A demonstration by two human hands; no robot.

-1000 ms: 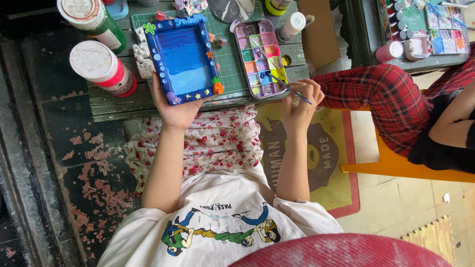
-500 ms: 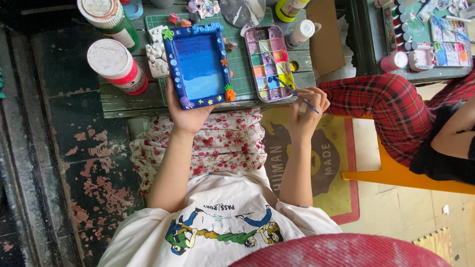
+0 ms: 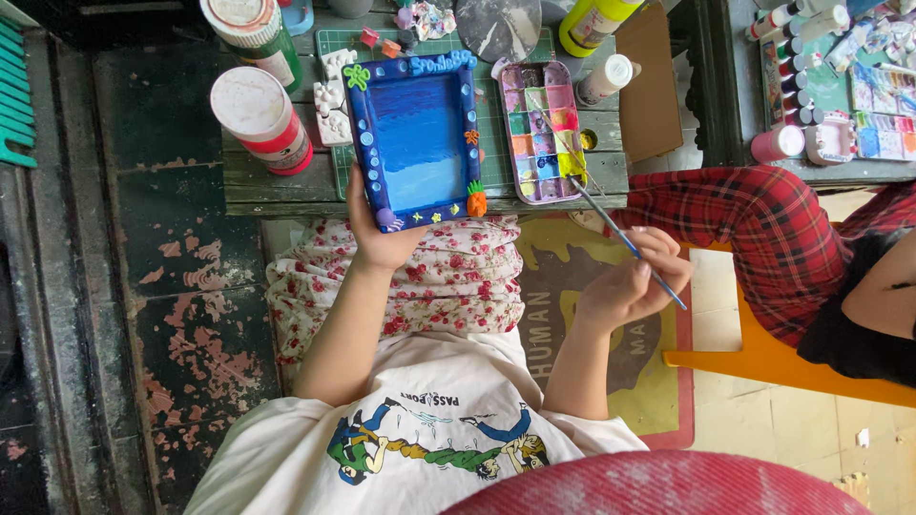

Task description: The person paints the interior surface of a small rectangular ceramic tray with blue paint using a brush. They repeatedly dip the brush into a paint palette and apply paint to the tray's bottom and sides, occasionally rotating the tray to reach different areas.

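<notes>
Presently the left hand point(image 3: 380, 234) grips the lower edge of a blue picture frame point(image 3: 417, 141) resting on the wooden table point(image 3: 286, 191). Right hand point(image 3: 632, 282), fingers pinched, holds a paintbrush point(image 3: 611, 229) angled toward the paint palette point(image 3: 544, 132). Two paint jars point(image 3: 260, 116) stand left; a neighbour's plaid leg point(image 3: 763, 229) crowds the right.

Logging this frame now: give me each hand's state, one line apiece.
Left hand: closed on the lower edge of the blue painted frame.
Right hand: closed, holding the paintbrush.
</notes>
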